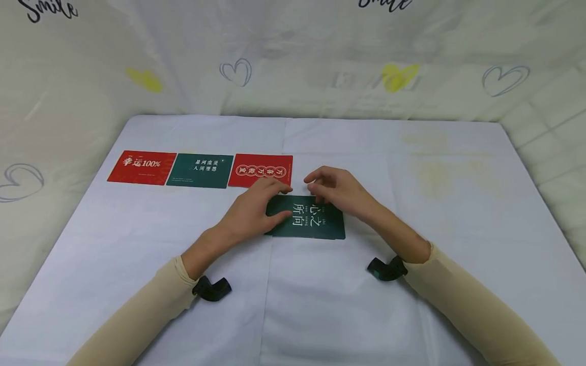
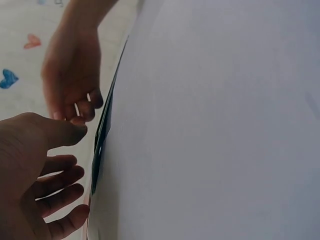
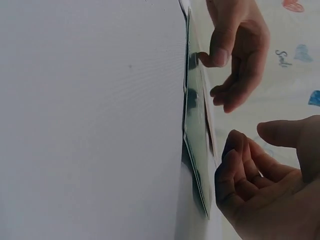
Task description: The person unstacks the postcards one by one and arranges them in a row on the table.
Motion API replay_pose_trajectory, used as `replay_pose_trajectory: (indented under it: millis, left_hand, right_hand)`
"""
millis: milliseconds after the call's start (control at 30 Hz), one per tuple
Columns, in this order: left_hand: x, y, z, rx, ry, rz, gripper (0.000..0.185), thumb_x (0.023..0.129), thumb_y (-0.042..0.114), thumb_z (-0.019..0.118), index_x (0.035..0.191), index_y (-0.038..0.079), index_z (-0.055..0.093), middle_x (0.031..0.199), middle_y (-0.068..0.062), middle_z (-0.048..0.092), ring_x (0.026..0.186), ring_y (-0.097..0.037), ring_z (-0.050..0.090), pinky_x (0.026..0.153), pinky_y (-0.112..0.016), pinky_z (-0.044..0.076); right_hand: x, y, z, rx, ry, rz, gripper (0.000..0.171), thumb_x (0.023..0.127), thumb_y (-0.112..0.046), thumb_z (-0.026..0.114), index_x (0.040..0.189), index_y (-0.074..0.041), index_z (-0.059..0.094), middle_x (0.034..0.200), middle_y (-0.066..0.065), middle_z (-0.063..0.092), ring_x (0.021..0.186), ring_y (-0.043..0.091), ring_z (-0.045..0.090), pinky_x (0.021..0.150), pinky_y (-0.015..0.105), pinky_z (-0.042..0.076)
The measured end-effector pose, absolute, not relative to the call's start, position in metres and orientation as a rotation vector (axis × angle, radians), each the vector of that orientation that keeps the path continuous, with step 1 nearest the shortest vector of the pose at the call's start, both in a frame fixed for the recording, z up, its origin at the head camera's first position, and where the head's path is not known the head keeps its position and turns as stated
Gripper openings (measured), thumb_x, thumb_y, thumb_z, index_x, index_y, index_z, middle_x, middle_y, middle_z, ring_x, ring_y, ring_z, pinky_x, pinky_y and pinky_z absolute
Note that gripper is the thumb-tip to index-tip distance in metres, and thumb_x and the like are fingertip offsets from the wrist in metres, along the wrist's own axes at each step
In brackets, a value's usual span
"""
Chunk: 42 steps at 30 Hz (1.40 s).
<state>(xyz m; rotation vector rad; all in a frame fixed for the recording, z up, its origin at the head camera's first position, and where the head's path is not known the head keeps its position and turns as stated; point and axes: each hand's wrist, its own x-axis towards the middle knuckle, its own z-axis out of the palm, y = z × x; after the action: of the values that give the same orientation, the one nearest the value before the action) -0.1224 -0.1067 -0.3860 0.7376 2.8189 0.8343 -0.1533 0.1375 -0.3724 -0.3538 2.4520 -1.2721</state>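
Note:
A small stack of dark green cards (image 1: 320, 229) with white lettering lies in front of me, its edges slightly uneven. My left hand (image 1: 249, 209) hovers at the stack's left end, thumb over it and fingers spread. Above the stack's upper right corner is my right hand (image 1: 336, 190), fingers loosely bent. In the right wrist view, the right hand (image 3: 272, 185) shows a gap between thumb and fingers, with nothing held. The left hand (image 2: 30, 165) is likewise bare in the left wrist view. Part of a red card (image 1: 261, 161) is covered by the left fingers.
Left of that red card, a green card (image 1: 200, 171) and another red card (image 1: 142, 168) continue the row across the white table (image 1: 183, 305). A pale curtain (image 1: 293, 46) with drawn hearts hangs behind the table's far edge. Black wrist devices (image 1: 212, 290) sit below both wrists.

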Motion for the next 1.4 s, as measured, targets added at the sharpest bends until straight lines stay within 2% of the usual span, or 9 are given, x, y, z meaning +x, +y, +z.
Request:
replay_pose_trajectory:
  millis: [300, 600, 833, 967, 1200, 1400]
  left_hand:
    - [-0.119, -0.104, -0.386, 0.832, 2.806, 0.772, 0.054, 0.086, 0.037, 0.085, 0.134, 0.017, 0.067, 0.136, -0.001, 0.061, 0.128, -0.018, 0.055, 0.102, -0.037, 0.059]
    - [-0.118, -0.102, -0.389, 0.895, 2.777, 0.740, 0.058, 0.085, 0.041, 0.085, 0.134, 0.017, 0.068, 0.139, -0.001, 0.061, 0.130, -0.018, 0.055, 0.108, -0.037, 0.055]
    - [-0.118, -0.103, -0.389, 0.900, 2.764, 0.723, 0.063, 0.083, 0.044, 0.086, 0.137, 0.017, 0.066, 0.143, -0.001, 0.059, 0.133, -0.019, 0.054, 0.110, -0.038, 0.053]
    - [-0.119, -0.103, -0.388, 0.897, 2.757, 0.710, 0.074, 0.080, 0.049, 0.087, 0.142, 0.018, 0.062, 0.146, -0.002, 0.058, 0.136, -0.020, 0.053, 0.111, -0.040, 0.053]
    - [-0.119, -0.101, -0.387, 0.904, 2.750, 0.670, 0.087, 0.075, 0.056, 0.089, 0.147, 0.018, 0.057, 0.148, -0.002, 0.057, 0.138, -0.020, 0.050, 0.114, -0.042, 0.050]
    - [-0.118, -0.101, -0.388, 0.915, 2.749, 0.671, 0.092, 0.072, 0.053, 0.092, 0.148, 0.017, 0.055, 0.146, -0.002, 0.057, 0.137, -0.019, 0.050, 0.113, -0.042, 0.050]
  right_hand:
    - [-0.147, 0.145, -0.369, -0.409, 2.495, -1.204, 0.026, 0.103, -0.023, 0.063, 0.127, -0.013, 0.069, 0.105, 0.007, 0.077, 0.089, 0.023, 0.068, 0.083, 0.033, 0.054]
    - [-0.141, 0.150, -0.368, -0.464, 2.564, -1.136, 0.025, 0.102, -0.021, 0.065, 0.124, -0.011, 0.070, 0.111, 0.007, 0.075, 0.103, 0.023, 0.067, 0.097, 0.043, 0.058]
    - [-0.136, 0.155, -0.370, -0.528, 2.586, -1.116, 0.028, 0.098, -0.020, 0.072, 0.124, -0.010, 0.068, 0.117, 0.007, 0.072, 0.109, 0.024, 0.066, 0.098, 0.045, 0.057]
    - [-0.132, 0.157, -0.371, -0.604, 2.600, -1.035, 0.041, 0.093, -0.024, 0.080, 0.129, -0.011, 0.066, 0.126, 0.007, 0.068, 0.116, 0.026, 0.063, 0.102, 0.047, 0.056]
    - [-0.122, 0.159, -0.372, -0.713, 2.606, -0.834, 0.082, 0.080, -0.038, 0.090, 0.149, -0.015, 0.052, 0.140, 0.004, 0.060, 0.127, 0.025, 0.054, 0.105, 0.046, 0.052]
    - [-0.117, 0.159, -0.375, -0.798, 2.648, -0.712, 0.094, 0.071, -0.047, 0.095, 0.150, -0.019, 0.051, 0.146, 0.003, 0.055, 0.132, 0.028, 0.052, 0.108, 0.051, 0.048]
